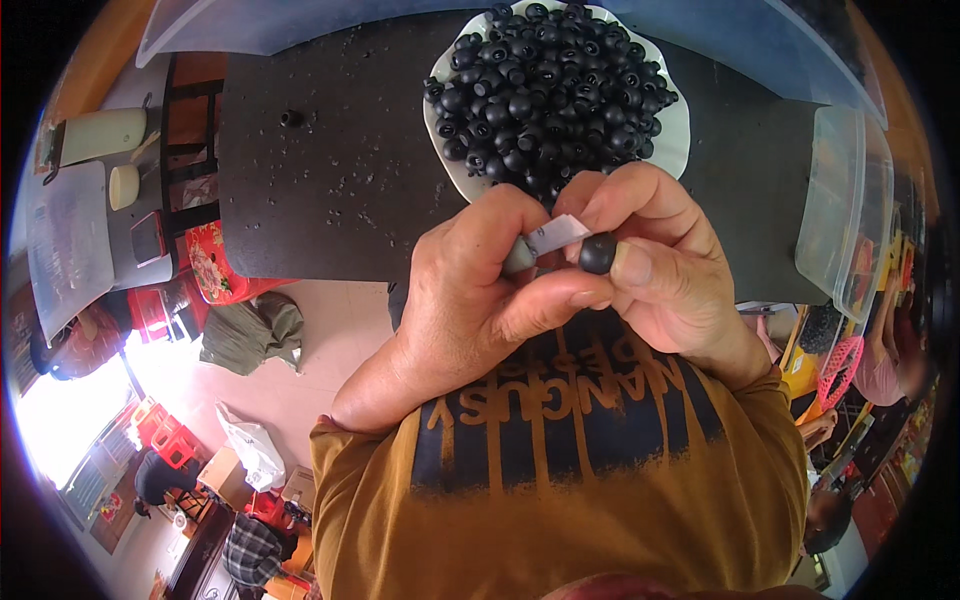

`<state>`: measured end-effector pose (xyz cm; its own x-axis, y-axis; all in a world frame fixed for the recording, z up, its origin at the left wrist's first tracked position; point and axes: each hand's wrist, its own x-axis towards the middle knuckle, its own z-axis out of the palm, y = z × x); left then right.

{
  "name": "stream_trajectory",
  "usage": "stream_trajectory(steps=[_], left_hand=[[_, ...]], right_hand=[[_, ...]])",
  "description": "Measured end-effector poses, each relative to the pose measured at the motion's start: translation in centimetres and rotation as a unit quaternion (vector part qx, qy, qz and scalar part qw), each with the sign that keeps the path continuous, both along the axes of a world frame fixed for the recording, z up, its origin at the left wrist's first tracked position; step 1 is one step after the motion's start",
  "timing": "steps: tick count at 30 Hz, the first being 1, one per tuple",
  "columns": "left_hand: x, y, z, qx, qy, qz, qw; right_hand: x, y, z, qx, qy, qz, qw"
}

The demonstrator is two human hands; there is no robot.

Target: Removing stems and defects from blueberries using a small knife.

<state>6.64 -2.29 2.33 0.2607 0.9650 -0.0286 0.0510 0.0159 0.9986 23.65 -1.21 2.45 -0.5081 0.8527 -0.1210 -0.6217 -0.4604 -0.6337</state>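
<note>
My left hand [470, 275] is closed around a small cutter [555, 235] with a grey handle end and a short flat blade that points right. Between the thumb and fingers of my right hand [670, 260] is a round black knob [598, 254], close beside the blade. Whether the blade touches it I cannot tell. Just beyond both hands stands a white wavy-rimmed plate [677, 130], heaped with many similar black knobs [545, 90], some showing a hole in one end.
On the dark table [330, 200] lie one loose black knob [290, 118] and scattered black crumbs. Clear plastic bins stand along the far side [260, 25] and at the right [835, 200]. Left of the table is a stool with a red floral cover [208, 262]. Other people sit at the lower left.
</note>
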Motion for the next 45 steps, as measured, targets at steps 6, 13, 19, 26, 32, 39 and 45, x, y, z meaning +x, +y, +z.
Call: stream_trajectory(steps=[6,13,19,26,32,39,45], left_hand=[[0.0,0.0,-0.7,-0.006,-0.022,-0.015,1.000],[0.0,0.3,-0.2,0.010,0.024,-0.019,0.999],[0.2,0.4,0.1,0.057,0.059,-0.009,0.997],[0.3,0.7,0.6,0.091,0.106,0.003,0.990],[0.4,0.9,0.7,0.119,0.115,0.009,0.986],[0.4,1.0,0.6,0.141,0.147,-0.023,0.979],[0.6,1.4,0.5,0.219,0.203,-0.002,0.954]], right_hand=[[0.2,0.4,-0.2,-0.007,0.007,0.011,1.000],[-0.2,0.3,-0.3,0.048,-0.022,-0.009,0.999],[0.3,0.1,1.2,0.046,-0.082,0.031,0.995],[0.2,0.4,1.1,0.029,-0.069,0.031,0.997],[0.0,0.5,1.0,0.036,-0.047,0.018,0.998],[0.0,0.3,0.9,0.020,-0.016,0.025,0.999],[-0.2,0.1,0.6,-0.005,-0.007,0.021,1.000]])
